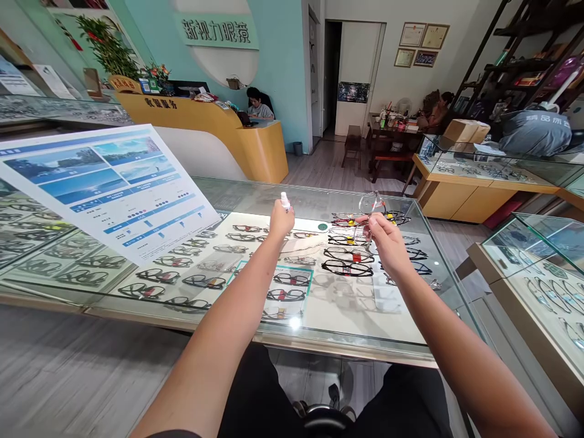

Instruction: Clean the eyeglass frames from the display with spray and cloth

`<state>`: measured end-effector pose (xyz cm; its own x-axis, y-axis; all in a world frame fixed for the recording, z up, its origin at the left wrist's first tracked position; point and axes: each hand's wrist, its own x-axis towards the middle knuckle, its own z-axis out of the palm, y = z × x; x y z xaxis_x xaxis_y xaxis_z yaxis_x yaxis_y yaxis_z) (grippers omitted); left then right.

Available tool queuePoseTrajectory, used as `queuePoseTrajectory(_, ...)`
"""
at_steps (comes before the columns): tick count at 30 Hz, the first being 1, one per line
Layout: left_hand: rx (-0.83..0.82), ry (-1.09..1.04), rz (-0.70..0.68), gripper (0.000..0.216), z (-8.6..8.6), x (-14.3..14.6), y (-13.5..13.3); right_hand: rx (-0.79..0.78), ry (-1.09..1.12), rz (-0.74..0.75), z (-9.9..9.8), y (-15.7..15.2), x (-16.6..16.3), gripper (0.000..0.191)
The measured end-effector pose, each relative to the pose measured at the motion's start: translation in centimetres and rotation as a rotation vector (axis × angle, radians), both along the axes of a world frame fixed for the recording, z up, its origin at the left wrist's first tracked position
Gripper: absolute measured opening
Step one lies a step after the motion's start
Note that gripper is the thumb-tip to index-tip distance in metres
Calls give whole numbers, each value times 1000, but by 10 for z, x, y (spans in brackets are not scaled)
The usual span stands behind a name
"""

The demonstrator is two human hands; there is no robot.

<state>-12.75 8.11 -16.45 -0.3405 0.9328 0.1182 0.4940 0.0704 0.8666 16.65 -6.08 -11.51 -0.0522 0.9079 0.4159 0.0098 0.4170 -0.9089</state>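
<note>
My left hand (280, 221) is closed around a small white spray bottle (285, 201), whose nozzle sticks up above the fist. My right hand (387, 239) pinches a pair of clear-rimmed glasses (370, 204) by one temple, holding them up a little to the right of the bottle. Both hands hover above the glass top of a display counter (237, 313). Under the glass lie several rows of spectacle frames (347, 267).
A printed lens chart (109, 188) stands tilted on the counter's left part. More glass showcases (538, 267) stand at the right. A yellow reception desk (219, 131) with a seated person (258, 104) is behind. Another person (435, 109) sits at a far table.
</note>
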Motion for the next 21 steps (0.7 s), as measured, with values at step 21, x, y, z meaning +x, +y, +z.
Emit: queuePoseTrajectory(21,-149,701,-693,8,70,35,-75,9,-16,-4,2,-2,2,40)
